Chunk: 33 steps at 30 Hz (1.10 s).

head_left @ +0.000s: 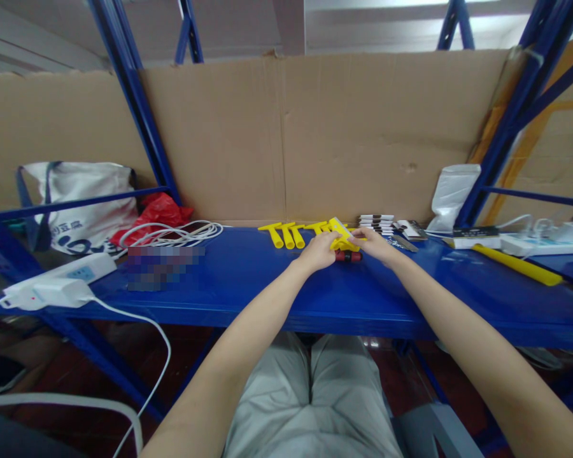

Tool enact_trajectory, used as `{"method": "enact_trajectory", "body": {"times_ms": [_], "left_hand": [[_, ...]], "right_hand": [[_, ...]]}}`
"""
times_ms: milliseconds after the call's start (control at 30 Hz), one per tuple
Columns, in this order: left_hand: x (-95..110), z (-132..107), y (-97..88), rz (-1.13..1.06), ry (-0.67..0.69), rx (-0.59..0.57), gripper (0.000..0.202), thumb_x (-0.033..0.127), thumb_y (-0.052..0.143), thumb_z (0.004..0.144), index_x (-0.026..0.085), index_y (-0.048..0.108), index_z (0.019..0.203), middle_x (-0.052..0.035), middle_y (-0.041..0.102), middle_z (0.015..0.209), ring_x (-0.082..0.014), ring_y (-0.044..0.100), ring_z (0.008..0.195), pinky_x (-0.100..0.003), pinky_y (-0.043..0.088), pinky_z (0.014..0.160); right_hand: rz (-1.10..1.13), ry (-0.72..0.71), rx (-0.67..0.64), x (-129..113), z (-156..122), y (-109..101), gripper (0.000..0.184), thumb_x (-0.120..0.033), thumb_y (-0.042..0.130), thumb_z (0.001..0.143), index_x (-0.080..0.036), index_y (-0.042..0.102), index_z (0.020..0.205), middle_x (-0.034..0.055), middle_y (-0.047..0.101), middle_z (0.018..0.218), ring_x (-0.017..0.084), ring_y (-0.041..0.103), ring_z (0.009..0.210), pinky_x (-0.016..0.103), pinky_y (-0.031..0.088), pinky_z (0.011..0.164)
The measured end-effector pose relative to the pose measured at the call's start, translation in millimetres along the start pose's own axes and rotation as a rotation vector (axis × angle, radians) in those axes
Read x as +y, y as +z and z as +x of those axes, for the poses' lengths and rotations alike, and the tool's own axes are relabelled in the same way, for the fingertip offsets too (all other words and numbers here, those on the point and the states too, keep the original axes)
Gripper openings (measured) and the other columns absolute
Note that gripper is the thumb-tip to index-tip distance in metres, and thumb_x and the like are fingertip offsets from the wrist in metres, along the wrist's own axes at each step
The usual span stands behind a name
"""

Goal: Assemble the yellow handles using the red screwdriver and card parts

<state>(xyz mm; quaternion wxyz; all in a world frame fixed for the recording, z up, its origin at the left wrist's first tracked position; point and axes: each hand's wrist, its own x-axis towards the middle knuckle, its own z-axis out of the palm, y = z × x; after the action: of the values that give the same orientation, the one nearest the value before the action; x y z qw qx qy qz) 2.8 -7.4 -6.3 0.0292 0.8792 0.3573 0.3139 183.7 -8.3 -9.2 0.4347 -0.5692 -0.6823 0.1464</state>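
Note:
Over the blue shelf top, a yellow T-shaped scraper (340, 233) with a pale strip along its head is held between both hands. My left hand (319, 250) is closed around its left side. My right hand (375, 246) pinches at its right end, fingers partly hidden. Just below them lies a red and black tool (348, 256), its kind unclear. To the left, several more yellow scrapers (286, 236) lie in a row, some partly covered by the hands. A stack of small black-and-white packs (376, 222) sits behind my right hand.
Left stand a white power strip (62, 283), coiled white cable (186, 234), red plastic bag (160, 213) and cloth bag (86, 203). On the right lie a long yellow bar (518, 264) and another power strip (544, 245). Cardboard (339, 133) walls the back; blue posts (520, 121) flank it.

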Motion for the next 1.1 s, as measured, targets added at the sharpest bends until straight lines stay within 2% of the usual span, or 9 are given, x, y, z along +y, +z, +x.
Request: {"method": "enact_trajectory", "body": {"times_ms": [133, 300, 400, 567, 733, 833, 900, 1000, 1100], "left_hand": [[3, 0, -3.4, -0.012, -0.029, 0.012, 0.044, 0.002, 0.047, 0.074, 0.015, 0.057, 0.115, -0.0108, 0.059, 0.121, -0.0222, 0.052, 0.114, -0.037, 0.04, 0.099], [11, -7, -10.7, 0.062, -0.071, -0.067, 0.046, 0.007, 0.045, 0.08, 0.019, 0.05, 0.124, -0.0118, 0.055, 0.124, -0.0241, 0.052, 0.114, -0.038, 0.042, 0.096], [15, -11, -11.9, 0.173, -0.1, -0.138, 0.053, 0.007, 0.042, 0.082, 0.023, 0.041, 0.133, -0.013, 0.051, 0.126, -0.0261, 0.053, 0.113, -0.04, 0.044, 0.092], [15, -13, -6.1, 0.264, -0.06, -0.157, 0.064, 0.003, 0.038, 0.081, 0.024, 0.03, 0.141, -0.0156, 0.047, 0.127, -0.0279, 0.05, 0.114, -0.041, 0.045, 0.09], [13, -12, -3.6, 0.221, -0.049, -0.128, 0.065, 0.004, 0.037, 0.082, 0.032, 0.032, 0.14, -0.011, 0.046, 0.126, -0.026, 0.052, 0.111, -0.039, 0.045, 0.089], [9, -10, -5.9, 0.137, -0.066, -0.101, 0.064, 0.005, 0.04, 0.081, 0.033, 0.036, 0.138, -0.0095, 0.043, 0.129, -0.0249, 0.053, 0.11, -0.038, 0.045, 0.09], [5, -7, -7.6, 0.059, -0.094, -0.051, 0.065, 0.003, 0.041, 0.079, 0.03, 0.038, 0.138, -0.0103, 0.041, 0.131, -0.0241, 0.053, 0.111, -0.037, 0.045, 0.092], [-1, -2, -9.1, -0.132, -0.18, 0.082, 0.071, -0.003, 0.041, 0.073, 0.027, 0.039, 0.138, -0.0097, 0.042, 0.131, -0.0208, 0.05, 0.115, -0.032, 0.043, 0.096], [-3, 3, -9.2, -0.435, -0.36, 0.122, 0.08, -0.002, 0.044, 0.07, 0.028, 0.028, 0.142, -0.0075, 0.048, 0.129, -0.0184, 0.057, 0.104, -0.03, 0.051, 0.085]], "right_hand": [[0.008, 0.004, -0.105, 2, 0, -5, 0.027, -0.042, 0.054, 0.075, -0.017, 0.057, 0.065, 0.0006, 0.056, 0.066, 0.013, 0.048, 0.064, 0.026, 0.039, 0.062], [0.05, 0.021, -0.093, 3, -1, -3, 0.031, -0.047, 0.055, 0.072, -0.017, 0.055, 0.064, 0.0, 0.054, 0.063, 0.012, 0.045, 0.061, 0.025, 0.035, 0.059], [0.048, 0.062, -0.058, 2, -1, -2, 0.035, -0.051, 0.056, 0.07, -0.018, 0.052, 0.062, -0.0013, 0.05, 0.058, 0.011, 0.042, 0.057, 0.024, 0.033, 0.056], [0.091, 0.07, -0.03, 0, -3, -5, 0.039, -0.056, 0.058, 0.068, -0.018, 0.051, 0.062, -0.0014, 0.05, 0.059, 0.011, 0.041, 0.057, 0.024, 0.033, 0.054], [0.127, 0.013, -0.013, 1, -4, -6, 0.041, -0.058, 0.058, 0.068, -0.018, 0.053, 0.064, 0.0004, 0.054, 0.063, 0.011, 0.045, 0.06, 0.023, 0.037, 0.055], [0.103, -0.002, -0.009, 6, 1, -10, 0.039, -0.055, 0.05, 0.077, -0.017, 0.058, 0.07, 0.0042, 0.061, 0.072, 0.014, 0.053, 0.066, 0.024, 0.043, 0.06], [-0.013, -0.018, 0.029, 13, 6, -18, 0.035, -0.045, 0.042, 0.084, -0.016, 0.062, 0.078, 0.0073, 0.065, 0.082, 0.016, 0.058, 0.076, 0.027, 0.046, 0.068], [-0.406, 0.005, 0.113, 30, 10, -39, 0.027, -0.024, 0.042, 0.083, -0.015, 0.067, 0.088, 0.0116, 0.066, 0.097, 0.022, 0.058, 0.094, 0.034, 0.044, 0.085], [-0.676, 0.211, 0.103, 47, 7, -62, 0.034, -0.015, 0.046, 0.078, -0.019, 0.068, 0.104, 0.013, 0.062, 0.113, 0.028, 0.053, 0.109, 0.042, 0.042, 0.091]]}}
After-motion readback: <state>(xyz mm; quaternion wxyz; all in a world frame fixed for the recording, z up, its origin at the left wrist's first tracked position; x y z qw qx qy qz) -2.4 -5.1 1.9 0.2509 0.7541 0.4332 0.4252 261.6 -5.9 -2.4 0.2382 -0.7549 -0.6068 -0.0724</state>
